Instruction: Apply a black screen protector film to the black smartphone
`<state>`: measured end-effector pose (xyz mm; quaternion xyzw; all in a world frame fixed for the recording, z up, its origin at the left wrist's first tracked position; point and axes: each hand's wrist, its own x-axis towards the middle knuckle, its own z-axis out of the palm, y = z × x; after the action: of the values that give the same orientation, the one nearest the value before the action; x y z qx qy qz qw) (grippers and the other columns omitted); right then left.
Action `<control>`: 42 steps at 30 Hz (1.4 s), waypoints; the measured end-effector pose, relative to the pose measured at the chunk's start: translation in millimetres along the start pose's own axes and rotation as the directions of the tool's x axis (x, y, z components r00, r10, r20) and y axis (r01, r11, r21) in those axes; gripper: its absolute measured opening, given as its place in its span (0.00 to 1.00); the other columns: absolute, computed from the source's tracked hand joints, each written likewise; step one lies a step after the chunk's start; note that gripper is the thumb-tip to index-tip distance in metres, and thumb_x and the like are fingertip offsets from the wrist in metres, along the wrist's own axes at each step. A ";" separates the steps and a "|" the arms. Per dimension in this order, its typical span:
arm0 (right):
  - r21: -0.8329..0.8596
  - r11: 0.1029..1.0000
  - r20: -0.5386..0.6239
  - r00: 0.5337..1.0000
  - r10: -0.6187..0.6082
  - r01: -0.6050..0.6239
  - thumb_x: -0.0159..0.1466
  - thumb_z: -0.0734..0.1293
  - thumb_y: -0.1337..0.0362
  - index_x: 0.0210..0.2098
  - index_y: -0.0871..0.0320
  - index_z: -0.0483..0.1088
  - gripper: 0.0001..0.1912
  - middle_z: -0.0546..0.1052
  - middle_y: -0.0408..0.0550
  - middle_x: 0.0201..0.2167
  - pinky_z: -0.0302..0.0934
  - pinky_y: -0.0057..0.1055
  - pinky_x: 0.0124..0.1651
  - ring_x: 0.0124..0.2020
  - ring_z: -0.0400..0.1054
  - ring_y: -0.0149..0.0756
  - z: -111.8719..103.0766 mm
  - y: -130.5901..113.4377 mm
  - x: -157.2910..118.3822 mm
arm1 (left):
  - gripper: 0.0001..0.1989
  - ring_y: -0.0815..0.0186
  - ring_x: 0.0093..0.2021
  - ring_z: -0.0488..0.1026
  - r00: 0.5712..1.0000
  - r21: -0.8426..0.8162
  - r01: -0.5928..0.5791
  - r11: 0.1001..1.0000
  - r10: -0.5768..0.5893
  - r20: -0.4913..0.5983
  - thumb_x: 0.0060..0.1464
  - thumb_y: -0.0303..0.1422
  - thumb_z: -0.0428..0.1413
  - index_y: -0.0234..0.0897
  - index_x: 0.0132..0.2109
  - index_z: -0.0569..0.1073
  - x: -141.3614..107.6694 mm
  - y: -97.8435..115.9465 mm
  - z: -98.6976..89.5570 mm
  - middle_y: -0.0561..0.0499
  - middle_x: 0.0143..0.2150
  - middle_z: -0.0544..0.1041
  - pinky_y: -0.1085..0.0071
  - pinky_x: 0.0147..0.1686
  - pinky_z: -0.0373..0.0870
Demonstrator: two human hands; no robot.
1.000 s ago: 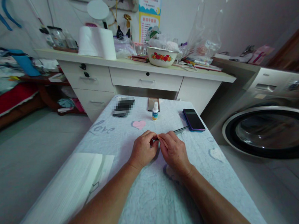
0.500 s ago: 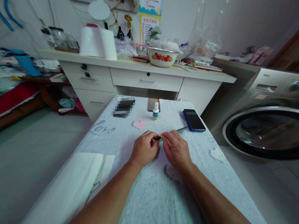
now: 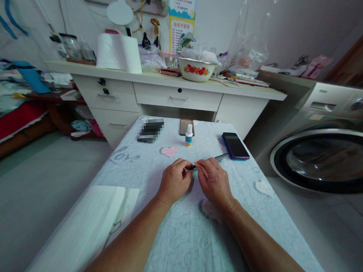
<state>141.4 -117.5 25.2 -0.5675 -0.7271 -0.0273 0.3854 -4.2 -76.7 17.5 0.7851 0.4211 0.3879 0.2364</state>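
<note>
Over the middle of the cloth-covered table (image 3: 176,255), my left hand (image 3: 175,180) pinches the left end of a thin dark stick (image 3: 221,155). My right hand (image 3: 214,182) closes around it just to the right, fingers curled. A short black piece shows between the two hands. Past my right hand the stick runs out toward a dark phone (image 3: 236,145), which lies at the table's right side. What lies inside my fingers is hidden, and the stick's exact kind is too small to tell. A small white spray bottle (image 3: 188,136) stands upright beyond my hands.
Behind the bottle lies a brown phone-like slab (image 3: 182,127). A blurred-out dark item (image 3: 151,131) sits at the far left, and a white sheet (image 3: 93,207) at the near left. A white desk (image 3: 179,96) stands beyond the table; a washing machine (image 3: 325,123) is at right.
</note>
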 end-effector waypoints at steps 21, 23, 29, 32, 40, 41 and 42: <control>0.026 1.000 -0.009 1.000 -0.004 0.004 0.67 0.59 0.67 0.42 0.58 0.70 0.09 0.72 0.48 0.34 0.62 0.28 0.41 0.36 0.68 0.34 0.7 0.4 0.1 | 0.06 0.68 0.34 0.71 1.000 0.018 -0.011 1.000 0.010 0.012 0.52 0.22 0.53 0.37 0.35 0.72 -0.4 0.6 -0.9 0.52 0.34 0.73 0.73 0.35 0.65; 0.023 1.000 -0.011 1.000 -0.005 0.006 0.67 0.59 0.67 0.42 0.58 0.70 0.09 0.72 0.48 0.34 0.63 0.28 0.41 0.36 0.68 0.34 0.5 0.5 0.5 | 0.06 0.68 0.34 0.71 1.000 0.022 -0.012 1.000 0.011 0.013 0.52 0.22 0.53 0.37 0.35 0.72 -0.5 0.2 -0.7 0.52 0.34 0.73 0.73 0.35 0.65; 0.024 0.999 -0.022 1.000 -0.022 0.023 0.67 0.59 0.68 0.42 0.58 0.70 0.09 0.72 0.47 0.33 0.62 0.29 0.40 0.35 0.68 0.34 -0.3 -0.4 1.2 | 0.06 0.68 0.34 0.71 1.000 0.029 -0.015 0.999 0.014 0.013 0.52 0.23 0.54 0.37 0.36 0.72 0.4 0.2 -0.8 0.52 0.34 0.73 0.72 0.35 0.65; 0.028 0.999 -0.028 0.999 -0.022 0.023 0.67 0.59 0.68 0.41 0.58 0.70 0.08 0.72 0.47 0.33 0.63 0.29 0.40 0.35 0.68 0.34 -0.3 -0.7 1.4 | 0.06 0.68 0.34 0.71 1.000 0.032 -0.015 0.999 0.015 0.016 0.52 0.22 0.54 0.37 0.35 0.72 0.1 1.1 -1.1 0.52 0.34 0.73 0.72 0.35 0.65; 0.044 0.999 -0.020 1.000 -0.004 0.005 0.67 0.59 0.67 0.42 0.57 0.70 0.09 0.72 0.47 0.34 0.63 0.29 0.41 0.36 0.69 0.34 -0.1 -0.5 1.0 | 0.06 0.68 0.35 0.71 1.000 0.024 -0.022 0.999 0.021 0.014 0.52 0.22 0.54 0.37 0.35 0.72 -0.2 -0.1 -0.8 0.52 0.34 0.73 0.72 0.35 0.65; 0.044 0.999 -0.021 1.000 -0.004 0.005 0.67 0.59 0.67 0.42 0.57 0.70 0.09 0.72 0.47 0.34 0.63 0.29 0.41 0.36 0.68 0.34 -0.2 -0.6 1.0 | 0.06 0.68 0.35 0.71 1.000 0.025 -0.021 0.999 0.021 0.014 0.52 0.22 0.54 0.37 0.35 0.72 -0.2 0.0 -0.8 0.52 0.34 0.73 0.72 0.35 0.65; 0.043 0.999 -0.021 1.000 -0.003 0.004 0.68 0.59 0.67 0.42 0.57 0.70 0.09 0.72 0.47 0.33 0.63 0.29 0.41 0.35 0.68 0.34 -0.3 -0.8 1.0 | 0.06 0.68 0.35 0.71 1.000 0.027 -0.020 0.999 0.019 0.013 0.52 0.22 0.54 0.37 0.35 0.72 -0.1 0.2 -0.9 0.52 0.34 0.73 0.72 0.35 0.65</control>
<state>140.9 -117.1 26.3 -0.5574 -0.7245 -0.0183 0.4051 -4.8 -76.9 18.1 0.7947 0.4170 0.3794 0.2249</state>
